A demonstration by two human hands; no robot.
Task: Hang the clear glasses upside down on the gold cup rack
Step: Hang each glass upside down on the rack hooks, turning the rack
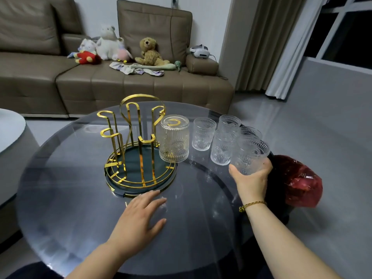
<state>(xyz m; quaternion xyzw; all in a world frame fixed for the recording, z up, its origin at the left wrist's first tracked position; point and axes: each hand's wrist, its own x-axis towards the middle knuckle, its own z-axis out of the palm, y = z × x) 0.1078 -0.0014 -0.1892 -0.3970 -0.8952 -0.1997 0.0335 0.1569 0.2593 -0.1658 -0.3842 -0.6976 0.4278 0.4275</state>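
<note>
The gold cup rack (128, 125) stands on a dark round tray (138, 184) on the round glass table (80, 198). One clear ribbed glass (174, 140) hangs upside down on the rack's right-hand peg. Several more clear glasses stand upright to the right, among them one (203, 136) and another (221, 152). My right hand (252, 181) grips the nearest upright glass (249, 156) around its base, at the table's right side. My left hand (141, 220) lies flat on the tabletop just in front of the tray, fingers spread, holding nothing.
A dark red crinkled bag (298, 182) sits beyond the table's right edge. A brown sofa (100, 81) with stuffed toys (150, 52) and a white headset (200, 51) fills the back. A pale round table (10, 127) is at the left.
</note>
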